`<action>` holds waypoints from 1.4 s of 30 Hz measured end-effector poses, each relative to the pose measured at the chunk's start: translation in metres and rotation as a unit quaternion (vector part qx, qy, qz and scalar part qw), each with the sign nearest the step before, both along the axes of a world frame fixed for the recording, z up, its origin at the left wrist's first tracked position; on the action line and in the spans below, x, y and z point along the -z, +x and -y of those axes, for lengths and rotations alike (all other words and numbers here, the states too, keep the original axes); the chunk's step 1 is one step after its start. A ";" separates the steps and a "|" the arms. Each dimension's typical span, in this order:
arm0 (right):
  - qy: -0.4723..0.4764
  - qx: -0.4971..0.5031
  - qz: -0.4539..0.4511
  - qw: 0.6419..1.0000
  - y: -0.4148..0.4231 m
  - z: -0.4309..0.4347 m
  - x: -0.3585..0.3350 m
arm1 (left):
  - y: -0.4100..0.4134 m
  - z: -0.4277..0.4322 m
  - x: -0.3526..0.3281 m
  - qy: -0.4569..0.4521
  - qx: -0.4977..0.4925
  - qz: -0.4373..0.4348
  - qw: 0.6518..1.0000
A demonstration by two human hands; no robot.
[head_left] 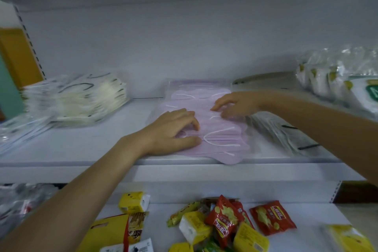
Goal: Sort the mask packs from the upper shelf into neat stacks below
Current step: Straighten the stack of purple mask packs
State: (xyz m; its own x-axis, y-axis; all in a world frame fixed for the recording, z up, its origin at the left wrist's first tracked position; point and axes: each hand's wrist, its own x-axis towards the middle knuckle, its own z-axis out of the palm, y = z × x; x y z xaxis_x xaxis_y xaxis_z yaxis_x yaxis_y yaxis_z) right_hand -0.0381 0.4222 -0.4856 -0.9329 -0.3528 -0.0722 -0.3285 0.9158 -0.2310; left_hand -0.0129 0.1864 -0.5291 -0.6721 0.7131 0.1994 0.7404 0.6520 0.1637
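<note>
1. Pink mask packs (216,135) lie in a loose, fanned pile in clear wrappers at the middle of the upper shelf (92,143), with the nearest pack poking over the shelf's front edge.
2. Both hands are spread apart on top of this pile.
3. Left hand (171,129) lies palm down on the near left part of the pile, its fingers gently bent and its thumb stretched along the near side. It grips nothing.
4. Right hand (235,104) sits farther back and to the right, with its bent fingertips touching the top pack. No pinch is visible.
5. White mask packs (77,98) form a blurred stack at the left of the same shelf, well apart from the pink pile.
6. Grey mask packs (276,129) lie just to the right of the pink ones, under the right forearm.
7. Clear bags (331,75) of white items sit at the far right.
8. On the lower shelf (159,217), nearer the camera, red snack packets (272,217) and yellow tissue packs (133,202) lie scattered.
</note>
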 end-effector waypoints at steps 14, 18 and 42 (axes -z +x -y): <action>0.011 0.025 0.064 0.998 0.030 -0.002 -0.013 | 0.002 -0.012 0.003 -0.061 -0.127 0.042 0.989; 0.080 -0.016 0.040 0.996 0.042 0.005 -0.009 | -0.002 -0.021 -0.003 -0.092 -0.146 0.042 0.984; 0.077 0.016 0.041 0.996 0.037 0.002 0.000 | -0.010 -0.003 -0.003 -0.055 -0.043 0.050 0.996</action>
State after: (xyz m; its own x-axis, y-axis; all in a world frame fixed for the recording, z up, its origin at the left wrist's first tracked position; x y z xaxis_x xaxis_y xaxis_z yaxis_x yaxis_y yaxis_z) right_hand -0.0011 0.4202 -0.4854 -0.9320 -0.3020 -0.2005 -0.2845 0.9522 -0.1117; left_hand -0.0230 0.1894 -0.5264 -0.7437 0.6666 0.0508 0.6651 0.7299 0.1579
